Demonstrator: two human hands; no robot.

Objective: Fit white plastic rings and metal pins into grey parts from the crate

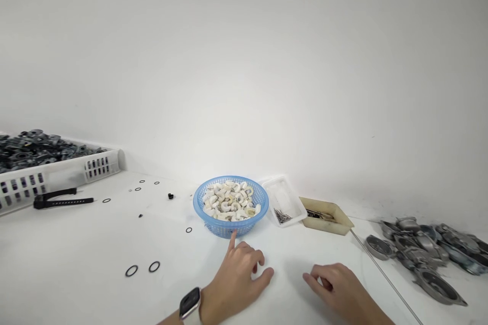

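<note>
Head view: our left hand (240,271) empty, fingers parted, one at front wall of blue basket (219,229); our right hand (335,284) half-curled, cannot tell if empty. Progress unclear to us: basket on worktop (76,259) heaped with white curved pieces (231,200), none in left hand.

No readable text, numbers or signs.
The smartwatch (189,302) shows a dark screen without legible digits; no lettering, brand or label can be made out on the blue plastic basket (219,223), white slotted crate (64,179), white tray (280,195) or beige bin (335,227), and any markings on the grey metal castings (423,249) are too small to read.
</note>
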